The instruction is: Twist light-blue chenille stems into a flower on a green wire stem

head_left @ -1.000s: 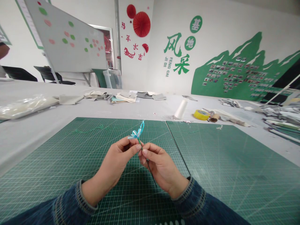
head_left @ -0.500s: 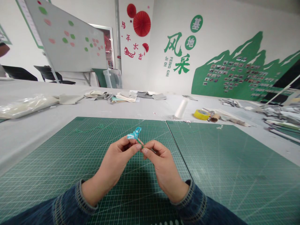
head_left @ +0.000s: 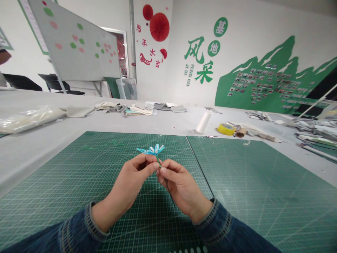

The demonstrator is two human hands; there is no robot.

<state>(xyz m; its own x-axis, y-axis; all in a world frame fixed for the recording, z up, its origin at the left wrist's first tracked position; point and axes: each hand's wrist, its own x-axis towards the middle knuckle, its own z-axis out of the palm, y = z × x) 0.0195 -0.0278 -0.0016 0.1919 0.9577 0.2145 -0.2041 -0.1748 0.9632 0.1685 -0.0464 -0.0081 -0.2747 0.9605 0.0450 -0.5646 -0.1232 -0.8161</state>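
A small blue flower with white beads (head_left: 155,150) stands on a thin green stem just above my fingertips, its petals spread to both sides. My left hand (head_left: 134,175) pinches the stem under the flower between thumb and fingers. Right beside it, my right hand (head_left: 181,182) closes thumb and forefinger on the same stem a little lower. The dark lower stem (head_left: 170,193) runs down in front of my right palm. Both hands are over the green cutting mat (head_left: 105,168), fingertips nearly touching.
A second green mat (head_left: 252,175) adjoins on the right. Beyond the mats are a white thread cone (head_left: 203,122), yellow tape (head_left: 226,129) and fabric scraps (head_left: 142,109). A plastic-wrapped bundle (head_left: 31,118) lies at the left. Green thread (head_left: 113,143) lies on the left mat.
The flower has turned, so its beaded petals now show spread out. The dark lower stem has come into view below my fingers. My right hand has shifted slightly.
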